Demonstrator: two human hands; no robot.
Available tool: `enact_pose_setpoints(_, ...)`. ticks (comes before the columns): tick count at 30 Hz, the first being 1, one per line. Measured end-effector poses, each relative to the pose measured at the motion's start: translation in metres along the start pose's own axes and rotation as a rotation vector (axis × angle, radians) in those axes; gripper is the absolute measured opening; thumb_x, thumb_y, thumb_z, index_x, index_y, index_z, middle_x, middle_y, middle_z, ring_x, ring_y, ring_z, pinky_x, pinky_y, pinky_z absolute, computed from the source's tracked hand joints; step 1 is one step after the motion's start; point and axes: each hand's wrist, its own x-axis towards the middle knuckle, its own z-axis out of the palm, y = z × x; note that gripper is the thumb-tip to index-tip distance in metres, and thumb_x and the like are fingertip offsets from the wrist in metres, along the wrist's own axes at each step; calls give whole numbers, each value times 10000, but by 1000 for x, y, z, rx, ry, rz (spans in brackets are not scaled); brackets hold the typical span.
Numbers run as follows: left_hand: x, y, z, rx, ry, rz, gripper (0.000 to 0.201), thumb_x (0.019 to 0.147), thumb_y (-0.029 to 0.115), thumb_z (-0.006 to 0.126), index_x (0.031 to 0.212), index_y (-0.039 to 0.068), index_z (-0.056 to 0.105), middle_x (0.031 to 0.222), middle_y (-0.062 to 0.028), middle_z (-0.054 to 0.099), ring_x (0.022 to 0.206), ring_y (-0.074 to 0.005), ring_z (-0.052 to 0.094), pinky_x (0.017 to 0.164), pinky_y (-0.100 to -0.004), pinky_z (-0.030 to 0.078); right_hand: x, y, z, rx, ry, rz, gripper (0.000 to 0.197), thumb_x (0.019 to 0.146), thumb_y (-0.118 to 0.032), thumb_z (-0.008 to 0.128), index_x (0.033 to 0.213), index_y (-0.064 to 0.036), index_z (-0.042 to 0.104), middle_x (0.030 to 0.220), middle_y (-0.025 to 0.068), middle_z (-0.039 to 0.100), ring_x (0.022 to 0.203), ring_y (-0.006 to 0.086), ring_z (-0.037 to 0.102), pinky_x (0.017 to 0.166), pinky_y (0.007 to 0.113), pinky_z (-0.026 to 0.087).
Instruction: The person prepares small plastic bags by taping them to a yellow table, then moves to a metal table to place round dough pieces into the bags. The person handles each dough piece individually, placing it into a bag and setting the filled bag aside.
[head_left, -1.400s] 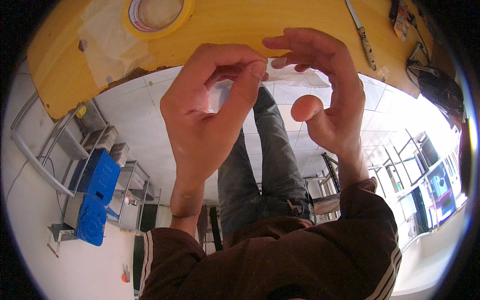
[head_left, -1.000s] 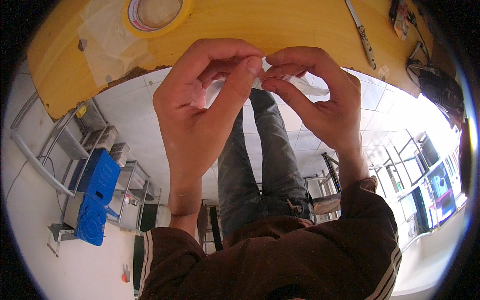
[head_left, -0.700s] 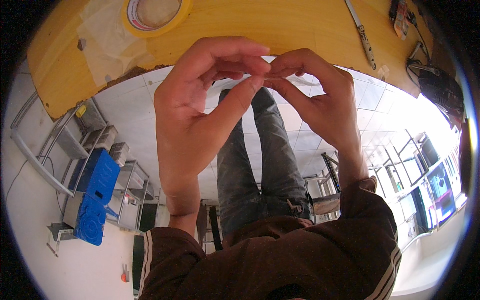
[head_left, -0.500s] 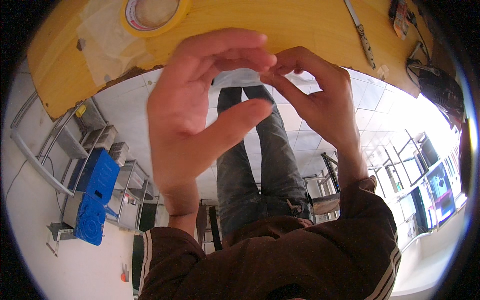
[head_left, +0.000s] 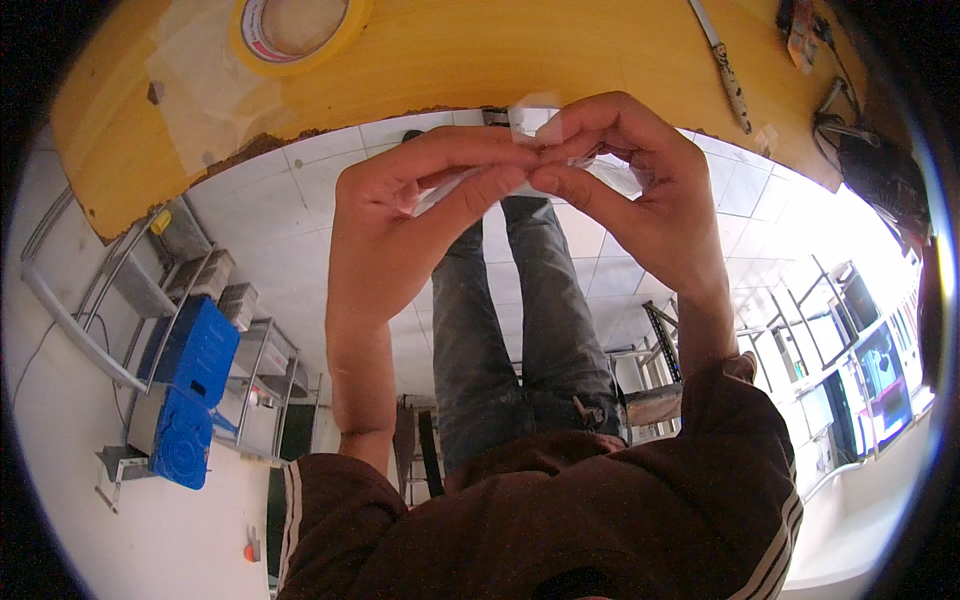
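Observation:
My left hand [head_left: 395, 215] and my right hand [head_left: 655, 195] meet at the fingertips in front of me, just off the table's near edge. Both pinch a thin clear plastic film [head_left: 445, 190], its thumbs and index fingers pressed together on it. A small translucent flap [head_left: 538, 118], perhaps a bit of clear tape, sticks up above the joined fingertips. Much of the film is hidden behind my fingers, so I cannot tell whether it is a sheet or a bag.
On the yellow wooden table [head_left: 430, 60] lie a yellow-rimmed tape roll [head_left: 238, 35] and a knife with a patterned handle [head_left: 733, 90]. Dark tangled gear [head_left: 870, 170] sits at the right edge. A blue case [head_left: 190, 350] stands on a metal rack at left.
My left hand has moved away from the camera and closed, its thumb and fingers now pinching the film beside my right fingertips. A translucent flap now shows above them.

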Motion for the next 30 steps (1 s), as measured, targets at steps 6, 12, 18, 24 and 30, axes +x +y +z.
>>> enact_pose_setpoints(6, -2, 4, 1, 2, 54, -40, 200, 936, 31, 744, 1132, -3, 763, 1117, -101, 772, 1044, -167, 716, 971, -303, 540, 0, -1, -2, -174, 2, -60, 211, 910, -89, 790, 1098, -34, 713, 977, 50, 755, 914, 140, 703, 864, 304, 536)
enact_pose_setpoints(12, -1, 2, 6, -6, 76, -29, 190, 931, 32, 744, 1118, 7, 771, 1085, -92, 781, 1021, -158, 720, 954, -293, 545, 1, 0, -3, -250, 0, -102, 241, 908, -95, 800, 1130, -57, 713, 1009, 70, 759, 924, 171, 713, 843, 312, 538)
enact_pose_setpoints(18, 0, 4, 3, 128, 127, 6, 175, 928, 31, 745, 1098, 12, 782, 1060, -79, 786, 987, -139, 724, 914, -265, 553, 5, 3, -1, -284, 11, -198, 260, 894, -110, 816, 1128, -63, 714, 1058, 75, 732, 956, 188, 704, 823, 309, 544)
enact_pose_setpoints(24, 3, 4, 3, 127, 106, -1, 158, 932, 37, 743, 1080, 3, 786, 1013, -84, 787, 918, -138, 729, 851, -252, 561, 12, 2, -3, -328, -3, -272, 248, 866, -63, 815, 1098, -61, 727, 1117, 84, 682, 1005, 209, 685, 818, 316, 547)
enact_pose_setpoints(30, 1, 10, 5, 32, 102, -87, 174, 946, 28, 728, 1109, -14, 773, 995, -96, 778, 880, -143, 733, 812, -256, 570, 14, 2, -4, -367, -13, -350, 198, 842, -6, 803, 1024, -70, 759, 1117, 96, 673, 1023, 213, 687, 819, 321, 555)
